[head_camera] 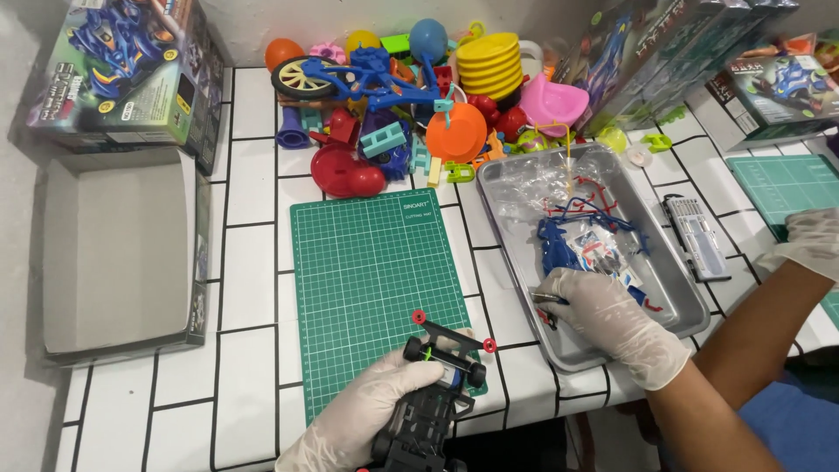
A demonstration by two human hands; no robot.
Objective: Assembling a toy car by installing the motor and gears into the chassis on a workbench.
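Note:
My left hand, in a white glove, holds a black toy car chassis over the near edge of a green cutting mat. The chassis has black wheels and a bar with small red rollers at its front. My right hand, also gloved, rests inside a metal tray and pinches a small dark metal tool at the tray's near left side. Blue plastic parts, red parts and clear bags lie in the tray just beyond that hand.
A heap of colourful plastic toys fills the back of the white tiled counter. An open cardboard box sits at left, and printed toy car boxes stand behind it. Another person's gloved hand rests at the right edge, beside a small parts case.

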